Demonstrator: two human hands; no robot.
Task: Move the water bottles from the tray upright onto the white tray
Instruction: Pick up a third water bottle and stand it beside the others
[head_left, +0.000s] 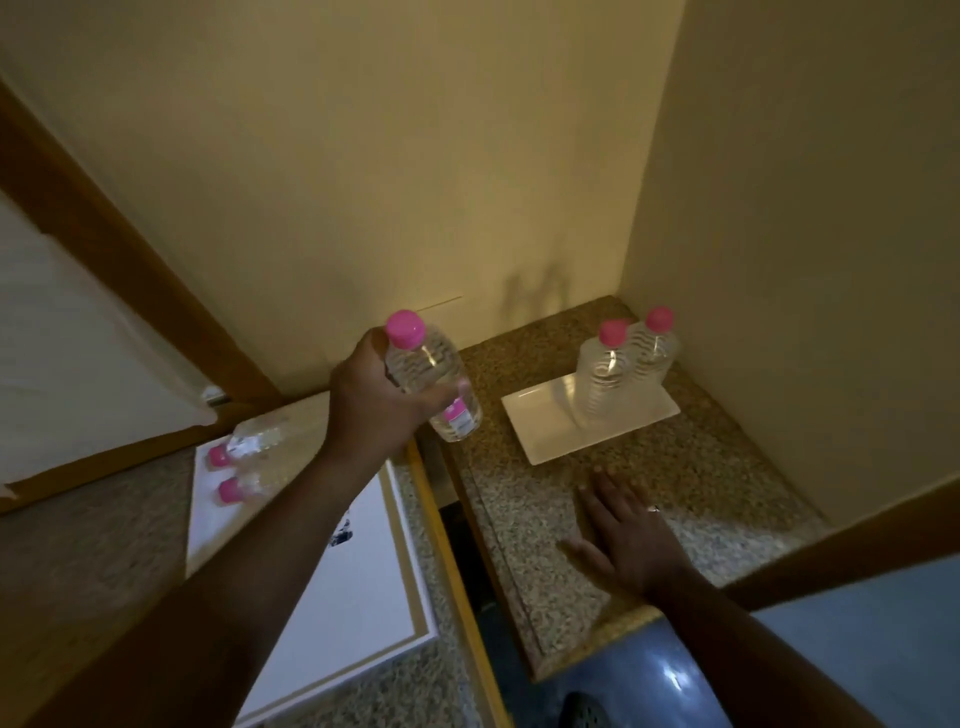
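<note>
My left hand (382, 400) grips a clear water bottle with a pink cap (434, 379), held in the air between the two counters, cap up and tilted slightly left. Two more pink-capped bottles (605, 374) (655, 345) stand upright on the small white tray (545, 431) in the right corner. On the large gold-rimmed white tray (363, 587) at the left, two bottles (244, 447) (244, 486) lie on their sides. My right hand (623, 535) rests flat on the granite counter, fingers spread, in front of the small tray.
The granite counter (701, 478) sits in a corner between two beige walls. A dark gap with a wooden edge (452, 545) separates it from the left counter. A wooden frame (104, 249) runs along the far left. Blue floor (857, 649) lies at the bottom right.
</note>
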